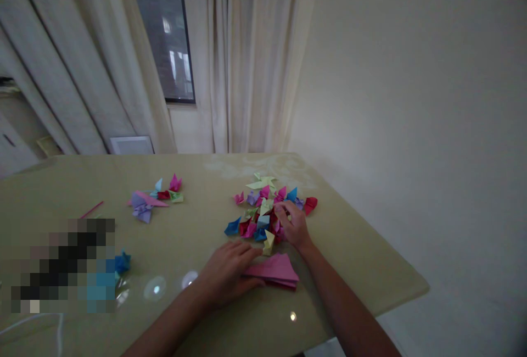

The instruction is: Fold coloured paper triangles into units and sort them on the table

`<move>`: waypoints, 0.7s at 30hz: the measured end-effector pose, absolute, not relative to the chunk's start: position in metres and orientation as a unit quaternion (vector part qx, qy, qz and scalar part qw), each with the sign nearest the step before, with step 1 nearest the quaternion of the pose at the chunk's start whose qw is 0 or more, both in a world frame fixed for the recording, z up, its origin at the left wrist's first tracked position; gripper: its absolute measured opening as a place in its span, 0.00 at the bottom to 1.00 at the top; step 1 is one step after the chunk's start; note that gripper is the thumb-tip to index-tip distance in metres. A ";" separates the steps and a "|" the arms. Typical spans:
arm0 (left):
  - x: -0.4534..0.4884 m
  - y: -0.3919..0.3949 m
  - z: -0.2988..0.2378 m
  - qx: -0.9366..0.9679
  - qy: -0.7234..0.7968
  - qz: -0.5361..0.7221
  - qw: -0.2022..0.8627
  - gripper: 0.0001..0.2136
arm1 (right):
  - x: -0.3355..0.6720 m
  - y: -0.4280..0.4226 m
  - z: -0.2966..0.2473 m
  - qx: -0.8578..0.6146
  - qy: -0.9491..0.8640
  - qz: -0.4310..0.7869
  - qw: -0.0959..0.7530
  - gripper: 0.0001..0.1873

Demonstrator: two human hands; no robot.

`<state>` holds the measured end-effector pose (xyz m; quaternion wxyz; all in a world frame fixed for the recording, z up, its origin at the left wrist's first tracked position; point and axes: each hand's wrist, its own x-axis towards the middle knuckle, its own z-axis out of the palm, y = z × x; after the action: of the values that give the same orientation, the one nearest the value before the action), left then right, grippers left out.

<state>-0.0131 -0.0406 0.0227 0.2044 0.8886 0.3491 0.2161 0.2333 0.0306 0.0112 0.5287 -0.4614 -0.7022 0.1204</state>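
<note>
My left hand rests at the near side of the table. Its thumb and fingers close on a folded pink paper, a layered piece that fans out to the right. My right hand reaches over the right edge of a pile of small origami pieces in blue, red, pink, purple, green and yellow. Its fingers are curled together among the pieces, and whatever they pinch is hidden. A yellow origami piece lies just beyond the pink paper. At the pile's far end sits a pale green origami piece.
Farther left on the table is a smaller group with a purple origami piece and a pink one. A blue origami piece lies beside a pixelated patch. A white cable runs at lower left. The wall borders the right side.
</note>
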 end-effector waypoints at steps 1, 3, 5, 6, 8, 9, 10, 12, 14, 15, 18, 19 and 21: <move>-0.018 -0.042 0.029 0.880 0.363 0.234 0.200 0.25 | 0.234 0.030 0.012 -0.461 -0.701 0.120 0.530 0.19; -0.037 -0.046 0.039 0.848 0.409 0.274 0.194 0.22 | 0.236 0.030 0.013 -0.460 -0.698 0.117 0.535 0.18; -0.069 -0.052 0.039 0.808 0.469 0.308 0.180 0.18 | 0.236 0.029 0.015 -0.461 -0.694 0.113 0.542 0.17; -0.090 -0.056 0.035 0.788 0.504 0.320 0.151 0.18 | 0.236 0.029 0.015 -0.463 -0.691 0.110 0.544 0.17; -0.135 -0.065 0.019 0.742 0.588 0.320 0.038 0.22 | 0.235 0.028 0.016 -0.467 -0.690 0.104 0.543 0.17; -0.158 -0.069 0.009 0.706 0.641 0.300 -0.028 0.25 | 0.235 0.027 0.017 -0.468 -0.691 0.102 0.541 0.17; -0.179 -0.073 -0.003 0.658 0.693 0.281 -0.082 0.30 | 0.234 0.026 0.018 -0.468 -0.693 0.101 0.539 0.17; -0.213 -0.076 -0.024 0.585 0.773 0.218 -0.116 0.34 | 0.232 0.025 0.019 -0.464 -0.700 0.100 0.534 0.16; -0.230 -0.070 -0.037 0.576 0.796 0.165 -0.085 0.35 | 0.231 0.025 0.019 -0.458 -0.705 0.100 0.532 0.16; -0.232 -0.063 -0.040 0.608 0.778 0.149 -0.060 0.34 | 0.231 0.025 0.019 -0.457 -0.706 0.101 0.531 0.16; -0.213 -0.030 -0.030 0.702 0.696 0.150 0.012 0.29 | 0.231 0.025 0.018 -0.457 -0.707 0.102 0.529 0.16; -0.201 -0.016 -0.022 0.729 0.665 0.160 0.041 0.26 | 0.231 0.025 0.017 -0.457 -0.708 0.103 0.529 0.16; -0.173 0.009 -0.004 0.755 0.627 0.175 0.083 0.22 | 0.232 0.025 0.017 -0.456 -0.709 0.105 0.528 0.16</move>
<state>-0.1731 0.0093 -0.0037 0.0828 0.7549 0.6266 0.1750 0.2318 0.0249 0.0170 0.5280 -0.4556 -0.7091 0.1045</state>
